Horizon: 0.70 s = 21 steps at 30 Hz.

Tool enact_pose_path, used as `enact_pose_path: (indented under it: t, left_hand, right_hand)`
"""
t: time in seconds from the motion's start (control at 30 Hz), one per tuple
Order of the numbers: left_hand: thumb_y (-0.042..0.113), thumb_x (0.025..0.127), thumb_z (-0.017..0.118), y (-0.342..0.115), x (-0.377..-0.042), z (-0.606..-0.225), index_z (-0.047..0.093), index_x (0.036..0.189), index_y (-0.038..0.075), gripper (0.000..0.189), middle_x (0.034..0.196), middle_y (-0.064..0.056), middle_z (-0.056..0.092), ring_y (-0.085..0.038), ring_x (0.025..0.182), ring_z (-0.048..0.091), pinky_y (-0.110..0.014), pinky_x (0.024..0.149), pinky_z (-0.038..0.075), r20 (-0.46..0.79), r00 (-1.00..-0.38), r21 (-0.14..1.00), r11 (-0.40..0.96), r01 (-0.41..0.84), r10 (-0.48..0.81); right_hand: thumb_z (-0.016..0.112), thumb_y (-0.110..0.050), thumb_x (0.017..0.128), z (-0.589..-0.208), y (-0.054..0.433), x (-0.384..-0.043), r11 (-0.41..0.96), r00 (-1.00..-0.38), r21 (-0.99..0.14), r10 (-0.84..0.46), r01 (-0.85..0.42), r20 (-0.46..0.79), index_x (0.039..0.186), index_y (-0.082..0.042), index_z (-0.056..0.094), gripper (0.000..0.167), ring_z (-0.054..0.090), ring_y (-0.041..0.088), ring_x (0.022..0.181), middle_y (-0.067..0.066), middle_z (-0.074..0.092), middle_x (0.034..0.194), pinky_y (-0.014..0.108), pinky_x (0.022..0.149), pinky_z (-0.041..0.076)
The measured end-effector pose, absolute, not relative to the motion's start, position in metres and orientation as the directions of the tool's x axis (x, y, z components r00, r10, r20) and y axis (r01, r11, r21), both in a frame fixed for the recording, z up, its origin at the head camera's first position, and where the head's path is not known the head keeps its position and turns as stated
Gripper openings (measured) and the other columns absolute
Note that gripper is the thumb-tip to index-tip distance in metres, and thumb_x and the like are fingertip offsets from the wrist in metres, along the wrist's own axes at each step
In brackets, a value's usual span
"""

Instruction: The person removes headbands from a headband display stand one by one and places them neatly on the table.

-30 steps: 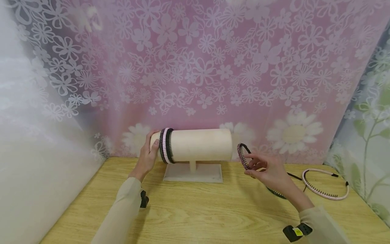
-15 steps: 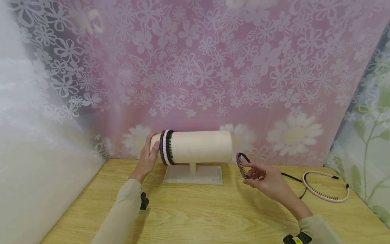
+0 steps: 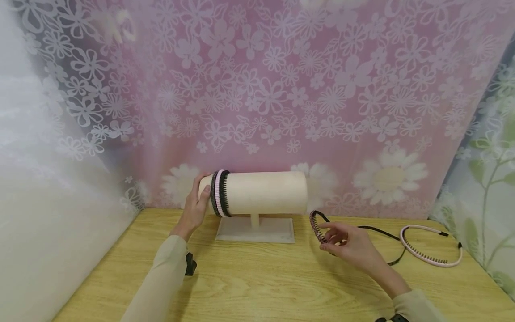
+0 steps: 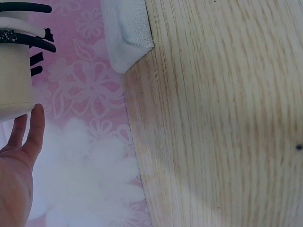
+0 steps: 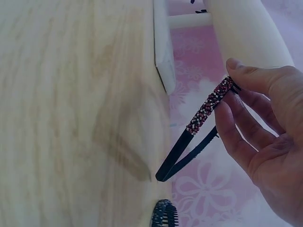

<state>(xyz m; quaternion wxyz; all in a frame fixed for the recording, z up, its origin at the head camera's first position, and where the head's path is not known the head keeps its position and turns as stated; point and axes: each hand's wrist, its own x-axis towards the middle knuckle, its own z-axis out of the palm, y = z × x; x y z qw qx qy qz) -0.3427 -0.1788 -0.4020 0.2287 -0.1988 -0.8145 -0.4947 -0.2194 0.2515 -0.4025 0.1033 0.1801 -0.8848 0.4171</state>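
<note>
My left hand (image 3: 194, 210) grips the left end of a cream display roll (image 3: 265, 193), thumb in front and fingers behind. Several headbands, black and pink, sit side by side on the roll near that hand, a pink headband (image 3: 218, 193) among them. To the right of the roll, my right hand (image 3: 350, 246) holds a black headband (image 5: 206, 111) pinched between thumb and fingers. Red and white beads cover part of this headband, and its comb teeth show in the head view. It is held above the table, apart from the roll.
A pale pink toothed headband (image 3: 426, 258) lies on the wooden table (image 3: 257, 281) at the right, beside a black headband (image 3: 380, 230) partly hidden by my right hand. The roll stands on a flat white base (image 3: 277, 230). Behind hangs a pink flowered curtain (image 3: 257, 112).
My right hand has come down and slightly left with the beaded headband, baring more of the black one behind it. My left hand has kept its place on the roll.
</note>
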Motion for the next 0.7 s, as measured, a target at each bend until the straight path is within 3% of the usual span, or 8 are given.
enact_pose_path:
  t: [0.27,0.7]
  left_hand:
    - [0.038,0.110,0.037,-0.179,-0.343,-0.402,0.035,0.155,0.025,0.047,0.146,-0.012,0.055,-0.035,0.120,0.061,-0.058,0.099,0.048,0.570,-0.816,0.718,0.426,0.550,0.094]
    - [0.038,0.110,0.037,-0.179,-0.343,-0.400,0.034,0.155,0.025,0.047,0.145,-0.013,0.056,-0.035,0.118,0.062,-0.057,0.097,0.048,0.571,-0.815,0.715,0.428,0.552,0.097]
  right_hand:
    - [0.086,-0.014,0.082,-0.413,0.245,-0.219,0.598,-0.901,-0.676,-0.245,-0.431,0.357,0.120,-0.013,0.073,0.040,0.067,0.001,0.076,-0.002,0.071,0.089,0.025,0.062,0.055]
    - [0.085,-0.004,0.080,-0.431,0.233,-0.225,0.629,-0.806,-0.514,-0.367,-0.583,0.464,0.114,-0.007,0.074,0.036,0.065,0.001,0.069,-0.002,0.073,0.082,0.022,0.056,0.051]
